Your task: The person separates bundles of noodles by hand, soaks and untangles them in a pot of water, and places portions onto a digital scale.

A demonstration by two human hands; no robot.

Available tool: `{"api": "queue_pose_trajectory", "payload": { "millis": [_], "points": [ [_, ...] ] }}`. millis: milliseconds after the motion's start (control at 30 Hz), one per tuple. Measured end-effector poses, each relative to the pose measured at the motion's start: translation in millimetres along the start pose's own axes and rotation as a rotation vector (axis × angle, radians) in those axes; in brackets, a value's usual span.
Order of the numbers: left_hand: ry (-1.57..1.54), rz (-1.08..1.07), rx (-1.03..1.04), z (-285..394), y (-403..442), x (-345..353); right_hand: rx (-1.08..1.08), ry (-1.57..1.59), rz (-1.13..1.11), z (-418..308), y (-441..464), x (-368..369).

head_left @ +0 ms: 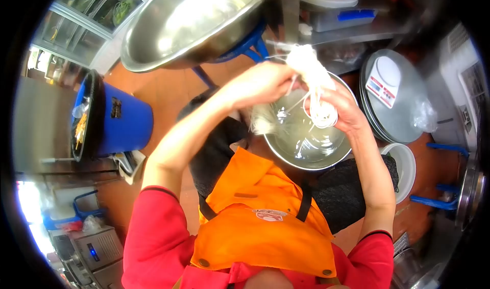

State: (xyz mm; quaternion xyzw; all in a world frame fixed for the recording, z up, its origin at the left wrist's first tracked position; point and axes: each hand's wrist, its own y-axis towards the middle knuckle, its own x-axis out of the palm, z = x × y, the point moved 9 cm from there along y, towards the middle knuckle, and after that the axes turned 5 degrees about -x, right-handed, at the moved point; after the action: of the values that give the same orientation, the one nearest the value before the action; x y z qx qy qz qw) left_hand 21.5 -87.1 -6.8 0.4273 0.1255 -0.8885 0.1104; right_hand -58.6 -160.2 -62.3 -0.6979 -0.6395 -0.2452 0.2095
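A looped bundle of long white noodle-like strands [319,87] hangs over a metal basin [303,161]; glare hides its finer detail. My right hand [344,108] is wrapped around the bundle from the right, with loops hanging below the fingers. On the left, my left hand [273,82] has its fingers closed at the bundle's edge, seemingly pinching a few strands. Below that hand, a wispy pale tuft of fine strands [263,120] shows at the basin's left rim. Shiny ripple-like reflections cover the basin's inside.
A large steel bowl [138,54] rests on a blue stool [252,44] ahead. To the left stands a blue bin [127,118]. On the right, a white scale [385,80] sits on a grey round lid [403,120], near a white bucket [407,171].
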Motion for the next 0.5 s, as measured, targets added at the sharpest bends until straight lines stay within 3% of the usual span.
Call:
{"api": "queue_pose_trajectory", "payload": {
  "millis": [167, 200, 300, 333, 433, 500],
  "points": [
    [-0.032, 0.022, 0.083, 11, 28, 1, -0.052, -0.129, 0.137, -28, -13, -31],
    [-0.127, -0.049, 0.025, 16, 33, 5, -0.083, -0.221, 0.177, -43, -16, -40],
    [-0.181, -0.137, 0.2, 1, 44, 55, -0.137, -0.604, 0.304, -58, -25, -84],
    [-0.173, -0.195, 0.205, 7, 41, 65, -0.148, -0.878, 0.369, -62, -29, -92],
    [-0.323, -0.305, 0.149, 8, 47, 78, 0.062, -1.704, 0.235, -38, -35, -86],
    [-0.56, -0.314, 0.115, -15, 67, 80, 0.041, -1.651, -0.029, -18, -37, -59]
  ]
}}
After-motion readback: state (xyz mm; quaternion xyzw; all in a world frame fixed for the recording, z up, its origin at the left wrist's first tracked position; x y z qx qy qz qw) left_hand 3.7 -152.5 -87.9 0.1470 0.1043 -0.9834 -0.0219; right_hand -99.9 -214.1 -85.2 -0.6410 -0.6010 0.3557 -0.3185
